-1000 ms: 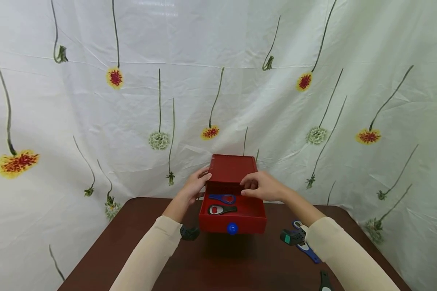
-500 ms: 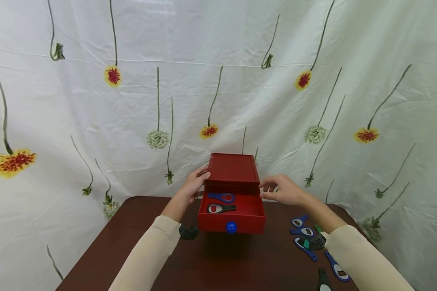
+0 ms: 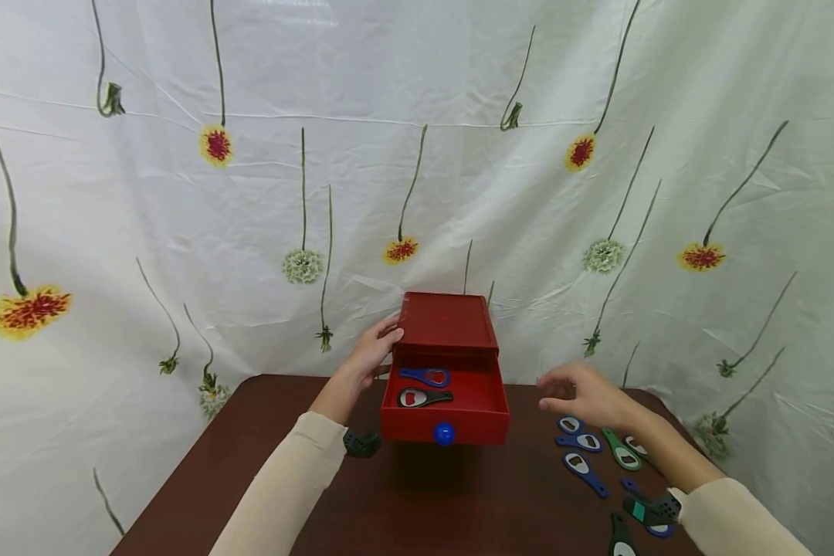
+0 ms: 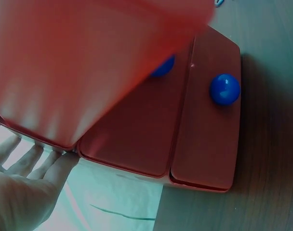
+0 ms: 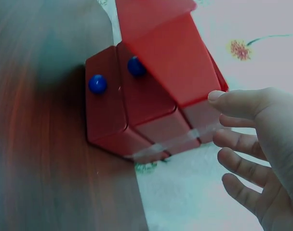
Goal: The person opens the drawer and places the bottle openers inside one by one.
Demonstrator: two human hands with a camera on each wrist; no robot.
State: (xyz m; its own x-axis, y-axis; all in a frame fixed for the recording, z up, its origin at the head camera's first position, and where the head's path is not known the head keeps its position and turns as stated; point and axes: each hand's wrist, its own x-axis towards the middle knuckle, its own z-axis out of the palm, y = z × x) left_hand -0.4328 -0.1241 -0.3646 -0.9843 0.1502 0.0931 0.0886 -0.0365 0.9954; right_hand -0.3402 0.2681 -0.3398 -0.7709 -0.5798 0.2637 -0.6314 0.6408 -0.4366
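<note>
A red box of stacked drawers (image 3: 448,320) stands on the table, its top drawer (image 3: 410,425) pulled out. Inside that drawer lie a blue bottle opener (image 3: 414,375) and a black bottle opener (image 3: 431,398). My left hand (image 3: 370,354) rests against the box's left side with extended fingers, as the left wrist view also shows. My right hand (image 3: 587,395), fingers loosely bent and holding nothing, hovers right of the box, just above several bottle openers. Among these are a blue bottle opener (image 3: 585,473) and a green bottle opener (image 3: 623,452).
Blue knobs sit on the drawer fronts, one blue knob (image 5: 98,83) on the lowest drawer. Another black bottle opener (image 3: 620,533) lies near the front right of the dark table (image 3: 285,463). A flowered white curtain (image 3: 361,216) hangs behind.
My right hand has moved from over the open drawer, past its right side, to above the bottle openers on the right. The left hand stays at the box.
</note>
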